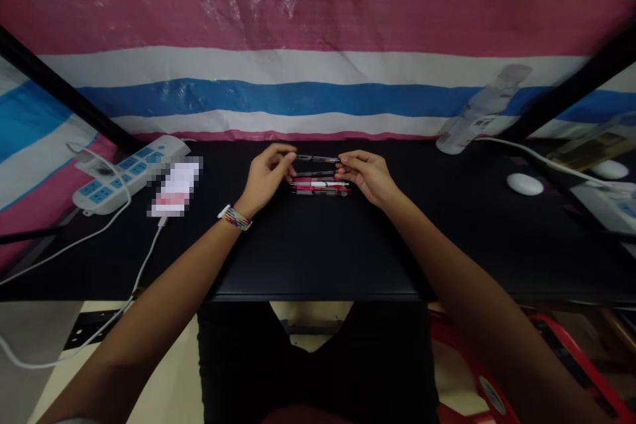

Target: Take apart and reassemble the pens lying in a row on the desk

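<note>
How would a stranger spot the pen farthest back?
Find the black table before the striped sheet. Toward its far edge, look between the left hand and right hand. The dark pen there is set apart: a gap separates it from the other pens, which lie together nearer the table's front.

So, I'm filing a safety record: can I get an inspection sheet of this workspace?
Surface: black tabletop.
Job's things: dark pen, held beyond a row of pens.
Clutter: power strip and phone at left, translucent bottle and white oval object at right.
Hands: right hand pinches the dark pen's right end; left hand at the other, contact unclear.
Cables: phone cable drops off the tabletop's front; another white cable at right.
Surroundings: striped plastic sheet behind.
</note>
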The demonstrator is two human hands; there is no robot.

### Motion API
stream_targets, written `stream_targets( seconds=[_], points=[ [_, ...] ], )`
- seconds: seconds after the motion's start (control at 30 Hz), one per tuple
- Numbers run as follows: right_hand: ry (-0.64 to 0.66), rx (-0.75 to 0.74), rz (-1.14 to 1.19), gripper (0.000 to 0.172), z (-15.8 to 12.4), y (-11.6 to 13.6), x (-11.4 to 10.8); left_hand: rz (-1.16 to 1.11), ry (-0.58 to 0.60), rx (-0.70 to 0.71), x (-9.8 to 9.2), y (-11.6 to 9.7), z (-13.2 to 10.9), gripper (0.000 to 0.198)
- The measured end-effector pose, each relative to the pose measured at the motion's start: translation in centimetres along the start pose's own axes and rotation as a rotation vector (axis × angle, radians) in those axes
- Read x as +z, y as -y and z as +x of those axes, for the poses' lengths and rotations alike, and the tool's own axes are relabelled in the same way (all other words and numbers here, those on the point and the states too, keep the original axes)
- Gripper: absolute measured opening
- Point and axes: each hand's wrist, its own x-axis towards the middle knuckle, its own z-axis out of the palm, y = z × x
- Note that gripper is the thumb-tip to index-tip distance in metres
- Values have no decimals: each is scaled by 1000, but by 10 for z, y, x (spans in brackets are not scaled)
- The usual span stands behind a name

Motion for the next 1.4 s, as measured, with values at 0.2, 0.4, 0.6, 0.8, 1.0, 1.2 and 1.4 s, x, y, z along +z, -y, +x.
stream_targets(
  seconds=[0.2, 0.4, 0.6, 0.8, 1.0, 1.2, 1.4],
  points=[
    [-14, 13, -8, 24, 0, -2, 0, 62, 22, -13, 0, 0, -1, 33],
    [-60, 9, -13, 21, -1, 0, 2, 76, 17, -12, -1, -1, -1, 29],
    [-62, -17, -41, 19, -3, 4, 4, 186, -19, -11, -4, 3, -1, 50],
    [-53, -42, -40, 15, -5, 7, 4, 156, -46, -48, -4, 6, 1, 63],
    [-100, -46, -15, 11, -1, 6, 0, 15, -120, -45, -3, 11, 6, 22],
    [-150, -38, -15, 10, 2, 8, -5, -29, -170, -47, -6, 14, 9, 10],
    [-187, -25, -37, 6, 1, 9, -6, -54, -197, -64, -7, 14, 10, 9]
  ],
)
